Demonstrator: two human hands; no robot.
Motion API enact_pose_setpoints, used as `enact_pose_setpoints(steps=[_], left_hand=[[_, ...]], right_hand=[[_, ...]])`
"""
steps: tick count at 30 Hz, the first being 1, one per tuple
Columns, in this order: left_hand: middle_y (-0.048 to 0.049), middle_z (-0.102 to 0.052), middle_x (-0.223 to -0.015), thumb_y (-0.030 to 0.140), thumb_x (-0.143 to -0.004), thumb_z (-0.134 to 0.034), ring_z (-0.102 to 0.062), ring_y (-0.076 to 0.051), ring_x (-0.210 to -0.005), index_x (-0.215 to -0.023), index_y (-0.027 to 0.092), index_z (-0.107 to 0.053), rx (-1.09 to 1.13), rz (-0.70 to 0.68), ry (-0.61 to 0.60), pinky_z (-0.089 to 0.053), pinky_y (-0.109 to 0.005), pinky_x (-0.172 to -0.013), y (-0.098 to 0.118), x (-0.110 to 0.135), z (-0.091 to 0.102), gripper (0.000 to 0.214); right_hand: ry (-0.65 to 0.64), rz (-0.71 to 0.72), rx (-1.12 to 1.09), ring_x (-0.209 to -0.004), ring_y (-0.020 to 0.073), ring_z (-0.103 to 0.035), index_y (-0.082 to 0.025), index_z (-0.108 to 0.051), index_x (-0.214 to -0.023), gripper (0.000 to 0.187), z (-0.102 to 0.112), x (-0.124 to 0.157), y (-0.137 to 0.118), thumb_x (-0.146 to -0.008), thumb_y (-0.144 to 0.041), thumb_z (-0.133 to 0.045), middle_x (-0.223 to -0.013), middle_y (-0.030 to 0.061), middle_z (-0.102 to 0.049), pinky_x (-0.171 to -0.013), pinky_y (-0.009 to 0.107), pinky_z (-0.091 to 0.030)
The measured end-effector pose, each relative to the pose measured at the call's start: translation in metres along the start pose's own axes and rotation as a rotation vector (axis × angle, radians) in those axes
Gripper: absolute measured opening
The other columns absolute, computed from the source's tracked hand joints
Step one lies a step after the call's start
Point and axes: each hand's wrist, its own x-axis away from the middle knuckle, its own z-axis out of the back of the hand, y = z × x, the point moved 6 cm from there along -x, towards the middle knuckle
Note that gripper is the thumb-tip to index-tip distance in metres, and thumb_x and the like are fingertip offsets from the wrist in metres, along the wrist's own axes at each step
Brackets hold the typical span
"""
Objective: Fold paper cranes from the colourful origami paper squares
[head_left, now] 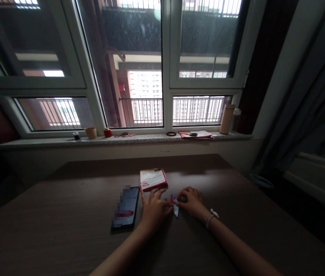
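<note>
Between my two hands, low over the brown table, is a small piece of folded paper [176, 210] with a pale pointed lower end and red and blue print higher up. My left hand [154, 209] pinches its left side with thumb and fingertips, the other fingers stretched forward. From the right, my right hand [192, 201] grips the paper between thumb and forefinger, its other fingers curled. Fingertips hide part of the paper. Just ahead of my left hand lies a stack of printed sheets [153, 179] with red edges. A phone [125, 208] rests left of that hand.
The brown table [64, 214] reaches toward a stone windowsill [147, 138]. Along the sill stand a paper cup [91, 133], a small red container [108, 132], a dark ring [171, 134], red-and-white papers [195, 134] and a tan bottle [227, 119].
</note>
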Motion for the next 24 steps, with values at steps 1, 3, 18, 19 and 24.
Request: enact_pose_setpoints(steps=[1,3,18,19,24], left_hand=[[0.0044,-0.053,-0.139,0.043,-0.078,-0.068,-0.035,-0.034,-0.133,-0.088,0.045,-0.074,0.009,0.023,-0.018,0.007,-0.074,-0.106,-0.0012,0.0001,0.0004,0.012],[0.0041,-0.051,-0.142,0.045,-0.079,-0.066,-0.032,-0.035,-0.136,-0.088,0.045,-0.075,0.030,0.048,-0.046,0.006,-0.075,-0.104,-0.0031,0.0009,0.0003,0.012],[0.0013,-0.055,-0.135,0.037,-0.076,-0.072,-0.036,-0.032,-0.132,-0.090,0.043,-0.075,0.071,-0.002,-0.005,0.003,-0.070,-0.109,-0.0033,-0.0010,-0.0021,0.016],[0.0011,-0.055,-0.134,0.037,-0.075,-0.072,-0.037,-0.032,-0.131,-0.091,0.043,-0.074,0.084,0.009,-0.003,0.002,-0.070,-0.109,-0.0038,-0.0012,-0.0019,0.016],[-0.0027,-0.054,-0.133,0.036,-0.074,-0.072,-0.038,-0.031,-0.130,-0.093,0.038,-0.074,0.126,0.061,0.013,-0.002,-0.067,-0.110,-0.0074,-0.0010,0.0003,0.020]], right_hand=[[0.003,0.003,-0.002,-0.119,0.0258,-0.044,-0.030,-0.070,-0.087,0.019,0.0003,0.0002,0.0000,-0.072,-0.042,-0.070,-0.111,0.0020,-0.058,-0.111,0.049,-0.013],[0.009,0.005,-0.009,-0.118,0.0258,-0.044,-0.029,-0.070,-0.087,0.019,0.0011,0.0011,-0.0004,-0.072,-0.042,-0.070,-0.111,0.0020,-0.058,-0.110,0.048,-0.015],[0.010,0.103,0.029,-0.119,0.0239,-0.044,-0.034,-0.068,-0.102,0.025,0.0002,0.0060,0.0020,-0.086,-0.047,-0.054,-0.116,0.0019,-0.056,-0.110,0.047,-0.016],[0.008,0.115,0.033,-0.119,0.0243,-0.044,-0.035,-0.068,-0.103,0.027,0.0007,0.0066,0.0011,-0.082,-0.049,-0.059,-0.117,0.0018,-0.056,-0.110,0.046,-0.017],[-0.020,0.122,0.039,-0.118,0.0243,-0.044,-0.039,-0.069,-0.104,0.031,0.0017,0.0075,-0.0012,-0.074,-0.047,-0.069,-0.118,0.0015,-0.056,-0.107,0.042,-0.022]])
